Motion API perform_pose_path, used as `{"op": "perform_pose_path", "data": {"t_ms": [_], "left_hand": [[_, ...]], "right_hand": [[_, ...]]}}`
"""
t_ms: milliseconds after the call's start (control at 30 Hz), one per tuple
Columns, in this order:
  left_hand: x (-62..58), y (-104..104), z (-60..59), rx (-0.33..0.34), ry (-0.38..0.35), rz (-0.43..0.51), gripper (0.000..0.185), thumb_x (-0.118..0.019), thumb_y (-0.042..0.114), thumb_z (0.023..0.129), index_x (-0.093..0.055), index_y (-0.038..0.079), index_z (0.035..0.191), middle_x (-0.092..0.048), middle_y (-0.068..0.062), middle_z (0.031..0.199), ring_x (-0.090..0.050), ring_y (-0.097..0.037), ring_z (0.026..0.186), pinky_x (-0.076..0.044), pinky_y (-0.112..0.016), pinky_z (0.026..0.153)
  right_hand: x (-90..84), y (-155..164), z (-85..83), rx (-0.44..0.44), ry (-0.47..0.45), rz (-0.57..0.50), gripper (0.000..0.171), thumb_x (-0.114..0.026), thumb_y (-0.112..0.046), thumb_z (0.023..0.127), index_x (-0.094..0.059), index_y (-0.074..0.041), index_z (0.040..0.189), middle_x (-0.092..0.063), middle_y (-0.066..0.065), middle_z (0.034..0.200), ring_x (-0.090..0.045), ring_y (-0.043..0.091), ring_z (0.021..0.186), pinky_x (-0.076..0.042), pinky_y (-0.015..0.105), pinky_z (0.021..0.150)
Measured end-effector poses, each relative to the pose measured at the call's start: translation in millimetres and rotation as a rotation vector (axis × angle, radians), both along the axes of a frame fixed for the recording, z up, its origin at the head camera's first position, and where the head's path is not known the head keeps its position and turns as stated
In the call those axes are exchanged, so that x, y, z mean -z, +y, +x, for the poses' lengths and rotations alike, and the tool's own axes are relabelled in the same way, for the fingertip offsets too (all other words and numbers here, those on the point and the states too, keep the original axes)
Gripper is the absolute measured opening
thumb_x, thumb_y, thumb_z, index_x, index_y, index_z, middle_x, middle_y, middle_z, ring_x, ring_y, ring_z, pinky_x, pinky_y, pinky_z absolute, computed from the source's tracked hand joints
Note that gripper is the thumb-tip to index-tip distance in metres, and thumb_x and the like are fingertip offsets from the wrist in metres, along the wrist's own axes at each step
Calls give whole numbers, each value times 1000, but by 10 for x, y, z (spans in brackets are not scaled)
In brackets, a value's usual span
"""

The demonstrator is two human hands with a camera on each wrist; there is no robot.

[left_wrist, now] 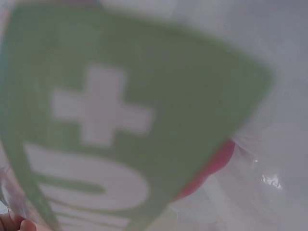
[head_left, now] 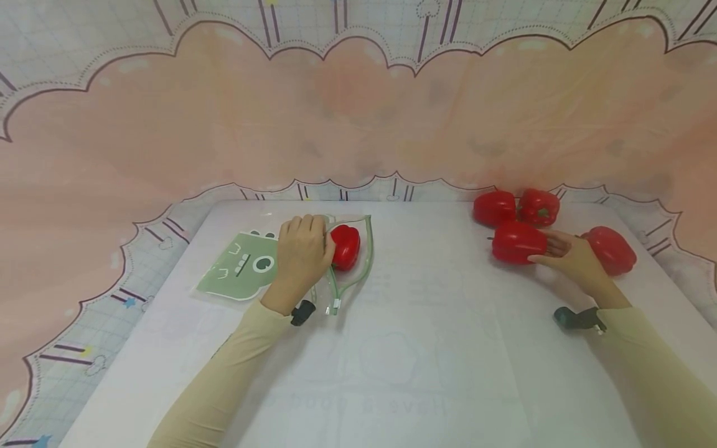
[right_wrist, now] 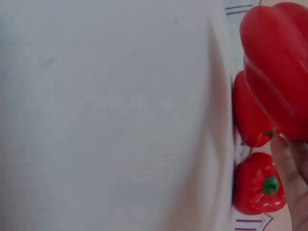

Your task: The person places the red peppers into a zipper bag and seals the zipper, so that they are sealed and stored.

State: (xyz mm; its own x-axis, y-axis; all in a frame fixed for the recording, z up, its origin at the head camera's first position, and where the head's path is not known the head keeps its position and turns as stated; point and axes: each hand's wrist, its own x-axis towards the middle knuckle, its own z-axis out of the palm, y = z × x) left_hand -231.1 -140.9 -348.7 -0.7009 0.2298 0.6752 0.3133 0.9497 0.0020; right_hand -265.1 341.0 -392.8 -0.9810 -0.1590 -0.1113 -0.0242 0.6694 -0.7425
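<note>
Facing, in the head view, a peach cloth (head_left: 358, 124) with scalloped, white-checked borders, filling the upper half of the frame. Looking below it at a white worktop (head_left: 414, 361), spreading to the bottom edge and bearing pale outlines and lettering, mostly too faint to read.

Reaching in with two pale sleeves (head_left: 235, 367), cut off at the bottom and lower right.

Lying left of centre: a clear pouch (head_left: 241, 274) with a green printed face, stretching its long axis roughly across the frame, pointing its green-trimmed mouth right, and losing its middle behind the left hand (head_left: 302, 258). Gripping the pouch there with curled fingers, hiding the fingertips from the head view; filling much of the left wrist view with blurred green print.

Holding, right of centre, a red pepper (head_left: 514, 244) by its right end in the part-closed thumb and fingers of the right hand (head_left: 568, 256); pointing its stem (head_left: 490, 238) left, keeping its long axis nearly level.

Showing within the trim, beside the left hand: another pepper (head_left: 345, 249), standing nearly upright in the frame, partly covered.

Sitting around the right hand: a slanting pepper (head_left: 612, 251) at far right, partly hidden, plus two rear peppers (head_left: 494, 208), the right one turning its green stem forward.

Wearing small black wrist devices (head_left: 303, 313).
</note>
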Motion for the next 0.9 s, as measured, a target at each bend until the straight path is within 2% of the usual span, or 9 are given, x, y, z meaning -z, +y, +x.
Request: {"op": "perform_pose_path", "data": {"t_ms": [67,133,300,533,700,900], "left_hand": [[-3,1,1,2,-1,1,10,-58,11,81,-55,1,82,-59,-14,74,-55,-30,72,-46,-40,71],[-2,1,0,2,-4,1,10,-58,11,81,-55,2,82,-59,-14,74,-54,-30,72,-46,-40,71],[1,1,-3,-2,-12,1,9,-58,10,82,-55,1,83,-59,-14,74,-54,-30,72,-45,-39,70],[4,5,-2,-2,-4,-4,10,-58,11,82,-55,1,82,-59,-13,73,-55,-30,72,-45,-39,69],[17,3,-14,-2,-7,-4,10,-58,11,82,-55,2,82,-59,-13,73,-55,-30,72,-45,-39,69],[17,1,-11,4,3,2,9,-57,11,82,-55,2,82,-59,-13,73,-54,-29,71,-45,-39,68]], "right_hand": [[-19,-18,5,-9,13,-2,82,-61,-39,87,-21,-1,147,-35,28,145,-40,47,127,-53,19,80],[-42,-44,11,-20,25,-1,82,-62,-38,87,-21,-1,147,-35,29,145,-39,48,127,-54,21,80],[-107,-114,23,-32,31,4,85,-66,-36,85,-19,-3,148,-33,28,146,-39,49,127,-54,42,85],[-193,-208,55,-36,20,-5,88,-69,-35,82,-18,-5,149,-31,27,147,-37,49,128,-50,54,86],[-244,-288,80,-28,27,0,91,-71,-38,80,-20,-8,149,-33,25,147,-37,48,128,-48,56,88],[-283,-372,93,-33,102,13,86,-72,-37,79,-28,-5,146,-41,24,143,-45,46,124,-52,50,85]]}}
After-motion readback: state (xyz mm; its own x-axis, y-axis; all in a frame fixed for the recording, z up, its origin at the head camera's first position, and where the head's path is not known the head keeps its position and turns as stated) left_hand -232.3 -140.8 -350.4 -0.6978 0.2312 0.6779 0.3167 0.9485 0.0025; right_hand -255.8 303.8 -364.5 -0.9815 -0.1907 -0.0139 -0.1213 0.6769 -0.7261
